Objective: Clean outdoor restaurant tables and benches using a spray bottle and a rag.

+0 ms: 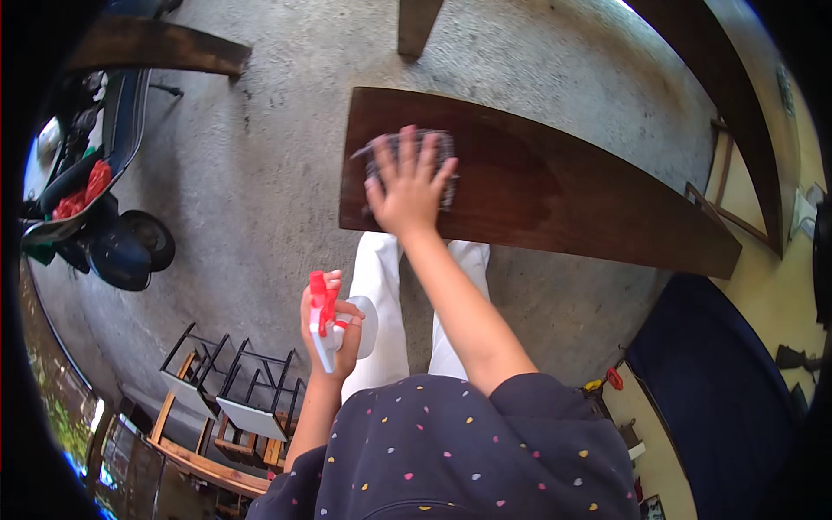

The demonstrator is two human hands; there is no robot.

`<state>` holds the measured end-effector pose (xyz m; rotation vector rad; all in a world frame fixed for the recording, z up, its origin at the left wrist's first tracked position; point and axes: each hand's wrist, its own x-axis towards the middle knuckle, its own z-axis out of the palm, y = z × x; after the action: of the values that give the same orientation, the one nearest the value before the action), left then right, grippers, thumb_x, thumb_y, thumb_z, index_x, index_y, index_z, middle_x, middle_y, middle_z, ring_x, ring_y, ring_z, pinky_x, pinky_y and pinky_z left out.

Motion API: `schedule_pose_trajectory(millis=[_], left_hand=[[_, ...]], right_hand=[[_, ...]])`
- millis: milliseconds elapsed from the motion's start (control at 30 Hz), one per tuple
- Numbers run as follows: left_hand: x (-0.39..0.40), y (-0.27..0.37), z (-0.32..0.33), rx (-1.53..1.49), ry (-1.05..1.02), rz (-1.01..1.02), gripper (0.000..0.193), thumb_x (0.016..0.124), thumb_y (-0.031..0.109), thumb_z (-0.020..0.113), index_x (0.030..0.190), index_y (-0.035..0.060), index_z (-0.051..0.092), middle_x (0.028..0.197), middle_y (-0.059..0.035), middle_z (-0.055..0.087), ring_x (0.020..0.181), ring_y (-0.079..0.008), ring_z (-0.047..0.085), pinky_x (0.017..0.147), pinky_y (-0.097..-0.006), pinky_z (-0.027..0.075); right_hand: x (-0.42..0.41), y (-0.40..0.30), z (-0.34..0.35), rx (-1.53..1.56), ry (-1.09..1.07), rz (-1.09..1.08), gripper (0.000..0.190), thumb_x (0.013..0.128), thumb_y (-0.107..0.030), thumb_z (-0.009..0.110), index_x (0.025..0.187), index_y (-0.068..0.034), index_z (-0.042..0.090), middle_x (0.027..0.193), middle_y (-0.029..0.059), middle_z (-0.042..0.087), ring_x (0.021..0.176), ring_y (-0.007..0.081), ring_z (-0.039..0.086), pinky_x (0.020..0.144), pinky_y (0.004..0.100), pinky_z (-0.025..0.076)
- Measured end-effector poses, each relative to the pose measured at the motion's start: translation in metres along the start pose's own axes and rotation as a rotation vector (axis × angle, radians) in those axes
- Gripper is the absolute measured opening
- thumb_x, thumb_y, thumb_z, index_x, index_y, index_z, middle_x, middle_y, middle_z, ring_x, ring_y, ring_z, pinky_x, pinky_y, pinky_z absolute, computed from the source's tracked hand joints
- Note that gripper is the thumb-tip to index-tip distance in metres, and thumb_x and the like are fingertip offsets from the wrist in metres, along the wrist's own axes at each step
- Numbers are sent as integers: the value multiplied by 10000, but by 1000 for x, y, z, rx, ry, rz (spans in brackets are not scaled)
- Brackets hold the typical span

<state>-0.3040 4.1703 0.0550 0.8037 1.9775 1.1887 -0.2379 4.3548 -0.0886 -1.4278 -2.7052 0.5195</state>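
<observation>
Spread flat, my right hand [409, 188] presses on a dark patterned cloth [447, 144], with its fingers apart. Most of the cloth is hidden under the palm. Beneath it is the left part of a long, dark brown wooden tabletop [572, 188], which shows a faintly darker, glossy patch right of the hand. My left hand [338, 325] holds a spray bottle [367, 328] by its neck, in front of my left leg. Its trigger head [320, 299] is red and white, and the body looks translucent.
A motor scooter [117, 247] with red plastic bags [84, 192] stands on the concrete floor [273, 149] at left. Black-framed stools [253, 403] are at lower left. Other dark wooden pieces [162, 47] stand at the top. A dark blue covered surface [708, 377] lies at right.
</observation>
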Motion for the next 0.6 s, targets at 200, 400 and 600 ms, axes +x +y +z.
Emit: schedule_pose_trajectory(millis=[200, 400, 600], left_hand=[[-3, 31, 20, -54, -79, 16, 537, 739, 39, 639, 1256, 14, 496, 1250, -173, 517, 773, -164, 659, 924, -411, 461], [-19, 58, 75, 161, -64, 28, 510, 703, 23, 667, 1191, 32, 516, 1186, -186, 550, 1013, -234, 618, 904, -408, 468], [-28, 89, 133, -167, -39, -281, 546, 687, 93, 700, 1184, 21, 488, 911, -114, 645, 1112, -299, 564, 970, -424, 413]], right_hand=[[-32, 225, -66, -361, 22, 637, 687, 957, -516, 400, 1538, -221, 179, 1609, 123, 86, 1460, 412, 76, 1085, 699, 94], [42, 165, -54, -214, 87, 471, 686, 893, -517, 499, 1470, -177, 347, 1568, 230, 145, 1425, 514, 56, 1047, 757, 59], [43, 95, -15, 147, -36, -313, 684, 868, -526, 524, 1484, -296, 332, 1609, 84, 129, 1469, 402, 53, 1119, 668, 15]])
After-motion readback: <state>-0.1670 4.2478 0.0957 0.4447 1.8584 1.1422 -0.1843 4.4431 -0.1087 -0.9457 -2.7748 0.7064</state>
